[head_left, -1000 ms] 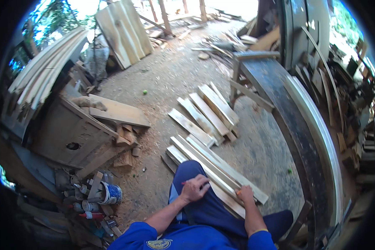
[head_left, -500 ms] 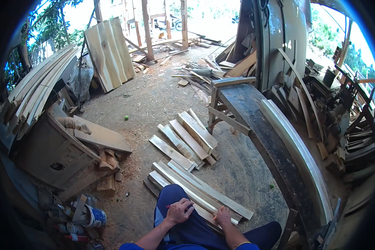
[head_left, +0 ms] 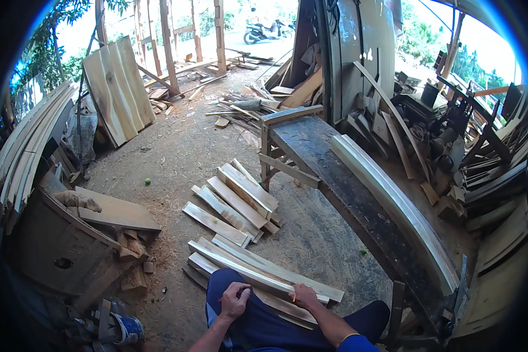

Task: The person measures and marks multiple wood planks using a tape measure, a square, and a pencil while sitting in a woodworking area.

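Observation:
My left hand rests over my knee with its fingers curled. A bit of dark red shows at its edge, but what it holds is too small to make out. My right hand is closed above the long boards, with a small orange object peeking out of its fingers; its kind is unclear. Beneath and beyond my hands, several long pale boards lie side by side on the ground, partly hidden by my legs. Farther off lies a second group of shorter planks.
A dark workbench runs along the right, bearing a long pale timber. At left stand a wooden box-like piece and a blue-and-white bucket. Wide panels lean behind. Scrap wood is heaped farther back.
The view has swung to the right, so the scene sits farther left. My right hand has moved forward over the boards. My left hand stays curled by my knee.

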{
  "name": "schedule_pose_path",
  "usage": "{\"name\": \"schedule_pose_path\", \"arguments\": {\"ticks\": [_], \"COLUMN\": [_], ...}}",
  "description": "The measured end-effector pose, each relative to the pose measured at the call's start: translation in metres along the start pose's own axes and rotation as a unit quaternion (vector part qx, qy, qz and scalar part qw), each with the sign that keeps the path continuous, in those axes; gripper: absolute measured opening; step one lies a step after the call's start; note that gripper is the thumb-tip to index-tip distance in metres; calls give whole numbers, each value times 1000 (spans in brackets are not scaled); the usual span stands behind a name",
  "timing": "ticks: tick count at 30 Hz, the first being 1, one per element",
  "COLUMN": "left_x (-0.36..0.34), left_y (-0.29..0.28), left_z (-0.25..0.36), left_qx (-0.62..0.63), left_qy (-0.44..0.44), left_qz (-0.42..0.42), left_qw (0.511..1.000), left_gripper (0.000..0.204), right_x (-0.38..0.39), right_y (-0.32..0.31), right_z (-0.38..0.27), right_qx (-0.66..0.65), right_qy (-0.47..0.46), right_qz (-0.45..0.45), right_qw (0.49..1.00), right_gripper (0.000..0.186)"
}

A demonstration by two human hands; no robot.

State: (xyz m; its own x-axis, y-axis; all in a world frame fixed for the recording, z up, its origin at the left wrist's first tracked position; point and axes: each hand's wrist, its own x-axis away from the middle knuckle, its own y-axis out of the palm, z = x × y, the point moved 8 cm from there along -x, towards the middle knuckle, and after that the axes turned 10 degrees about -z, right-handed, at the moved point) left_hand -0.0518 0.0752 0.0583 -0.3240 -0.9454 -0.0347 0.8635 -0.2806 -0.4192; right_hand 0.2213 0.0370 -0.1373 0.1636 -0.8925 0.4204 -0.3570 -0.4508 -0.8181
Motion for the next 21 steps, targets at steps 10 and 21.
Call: {"name": "schedule_pose_path", "arguments": {"ticks": [10, 21], "left_x": [-10, -77], "left_y": [77, 61], "left_z": [-44, 24], "left_qx": [543, 808], "left_qy": [-297, -92], "left_qz": [-27, -27], "left_qw": [785, 581], "left_gripper": [46, 101], "right_x": [55, 167], "right_y": [-190, -196], "right_z": [-37, -27], "right_qx": [-46, -348], "right_qy": [4, 22], "right_qz": [31, -93], "right_qw": [998, 933], "right_gripper": [35, 41]}}
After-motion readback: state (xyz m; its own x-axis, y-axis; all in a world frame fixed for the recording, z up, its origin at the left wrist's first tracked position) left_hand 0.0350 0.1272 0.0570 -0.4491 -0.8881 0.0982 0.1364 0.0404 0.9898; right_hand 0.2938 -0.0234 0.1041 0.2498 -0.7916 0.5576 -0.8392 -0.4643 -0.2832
